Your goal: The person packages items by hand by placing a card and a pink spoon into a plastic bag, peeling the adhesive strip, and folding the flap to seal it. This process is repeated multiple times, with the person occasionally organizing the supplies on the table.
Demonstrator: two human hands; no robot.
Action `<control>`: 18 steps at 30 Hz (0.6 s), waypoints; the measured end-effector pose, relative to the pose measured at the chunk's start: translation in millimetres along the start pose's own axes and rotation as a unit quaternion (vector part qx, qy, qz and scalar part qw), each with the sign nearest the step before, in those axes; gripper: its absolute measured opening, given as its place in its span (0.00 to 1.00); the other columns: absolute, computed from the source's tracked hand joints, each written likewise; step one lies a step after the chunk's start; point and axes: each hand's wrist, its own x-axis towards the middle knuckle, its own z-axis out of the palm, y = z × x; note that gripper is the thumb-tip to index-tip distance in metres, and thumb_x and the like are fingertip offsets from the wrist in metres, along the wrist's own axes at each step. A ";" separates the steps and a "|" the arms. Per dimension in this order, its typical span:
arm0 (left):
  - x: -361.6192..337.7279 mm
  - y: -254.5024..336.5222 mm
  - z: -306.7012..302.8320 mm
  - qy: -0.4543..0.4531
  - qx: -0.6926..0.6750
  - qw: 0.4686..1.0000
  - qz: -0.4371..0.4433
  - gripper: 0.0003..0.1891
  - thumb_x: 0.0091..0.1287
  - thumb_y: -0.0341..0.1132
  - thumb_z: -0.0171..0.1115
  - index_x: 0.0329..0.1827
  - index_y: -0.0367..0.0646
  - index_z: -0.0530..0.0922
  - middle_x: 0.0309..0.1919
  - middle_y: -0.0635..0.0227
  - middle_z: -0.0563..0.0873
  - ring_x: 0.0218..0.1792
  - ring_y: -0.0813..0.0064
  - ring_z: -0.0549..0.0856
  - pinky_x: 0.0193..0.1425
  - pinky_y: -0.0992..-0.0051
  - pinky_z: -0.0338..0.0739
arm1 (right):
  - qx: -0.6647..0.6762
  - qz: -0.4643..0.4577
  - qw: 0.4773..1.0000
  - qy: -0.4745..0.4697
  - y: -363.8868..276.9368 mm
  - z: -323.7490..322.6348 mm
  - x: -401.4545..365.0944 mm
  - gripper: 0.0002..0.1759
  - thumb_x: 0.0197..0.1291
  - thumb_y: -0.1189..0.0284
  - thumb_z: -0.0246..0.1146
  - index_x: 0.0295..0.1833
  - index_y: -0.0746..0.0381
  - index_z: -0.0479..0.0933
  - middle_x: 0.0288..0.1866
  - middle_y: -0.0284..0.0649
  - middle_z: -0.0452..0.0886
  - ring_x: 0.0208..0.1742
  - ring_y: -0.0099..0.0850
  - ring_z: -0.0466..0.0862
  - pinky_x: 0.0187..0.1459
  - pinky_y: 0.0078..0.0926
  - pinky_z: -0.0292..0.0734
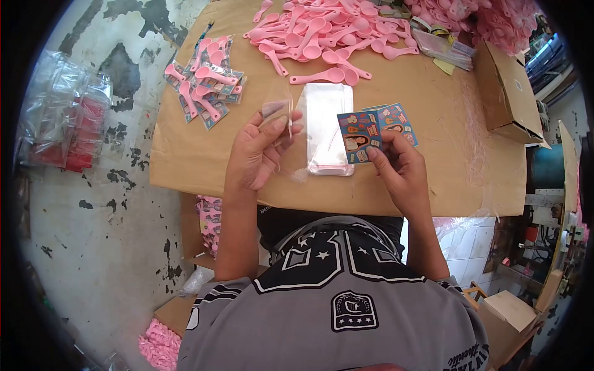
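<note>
My left hand [263, 145] pinches a clear plastic bag [279, 102] between thumb and fingers, raised over the near part of the table. In my right hand [402, 167], thumb and fingers grip a blue printed card [356, 130] with a picture of a person on it. Behind that card, more blue cards [402, 117] overlap it, partly hidden by my fingers. Between the two hands lies a stack of clear plastic bags [330, 102], its surface shiny. Pink measuring spoons [318, 75] lie just beyond the stack.
A large heap of pink spoons [309, 37] covers the far side of the brown-covered table [445, 185]. At the left are bagged spoons with cards [207, 86]. A cardboard box [504, 93] and packs of plastic bags [445, 49] sit at the right. Wrapped bundles [65, 117] are at far left.
</note>
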 end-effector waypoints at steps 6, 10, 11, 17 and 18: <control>2.2 -31.4 27.7 0.047 -0.043 0.998 0.013 0.19 0.78 0.29 0.64 0.70 0.37 0.76 0.65 0.54 0.86 0.64 0.65 0.87 0.64 0.70 0.87 | 0.003 0.051 0.997 -0.059 6.8 -11.8 -5.0 0.10 0.76 0.71 0.67 0.56 0.66 0.82 0.34 0.25 0.82 0.33 0.11 0.74 0.34 0.14 0.67; -1.0 -41.2 57.6 0.032 -0.110 0.993 0.020 0.21 0.77 0.29 0.65 0.71 0.36 0.75 0.65 0.49 0.85 0.64 0.58 0.87 0.70 0.62 0.84 | 0.053 0.059 0.996 -0.044 -3.0 -2.3 -5.6 0.11 0.77 0.70 0.67 0.56 0.66 0.82 0.34 0.26 0.83 0.32 0.11 0.76 0.33 0.14 0.70; -1.7 -44.5 61.5 0.025 -0.119 0.992 0.018 0.21 0.78 0.29 0.65 0.71 0.35 0.74 0.66 0.49 0.85 0.65 0.58 0.87 0.71 0.62 0.83 | 0.051 0.050 0.997 -0.028 -3.9 -0.1 -5.6 0.11 0.77 0.70 0.67 0.56 0.66 0.82 0.35 0.26 0.83 0.32 0.11 0.76 0.33 0.14 0.71; -4.3 -45.0 62.4 -0.026 -0.151 0.988 0.011 0.21 0.81 0.30 0.59 0.75 0.38 0.73 0.71 0.52 0.82 0.71 0.62 0.82 0.73 0.62 0.81 | 0.048 0.030 0.998 0.016 -2.5 6.4 -5.2 0.12 0.77 0.71 0.67 0.57 0.68 0.81 0.36 0.27 0.84 0.32 0.12 0.77 0.33 0.15 0.74; -4.4 -44.0 62.1 -0.026 -0.161 0.987 0.008 0.21 0.81 0.30 0.59 0.75 0.38 0.73 0.71 0.51 0.82 0.71 0.62 0.83 0.73 0.61 0.82 | 0.048 0.032 0.998 0.015 -0.7 6.6 -6.3 0.12 0.77 0.71 0.67 0.57 0.68 0.81 0.36 0.27 0.84 0.32 0.12 0.77 0.33 0.15 0.74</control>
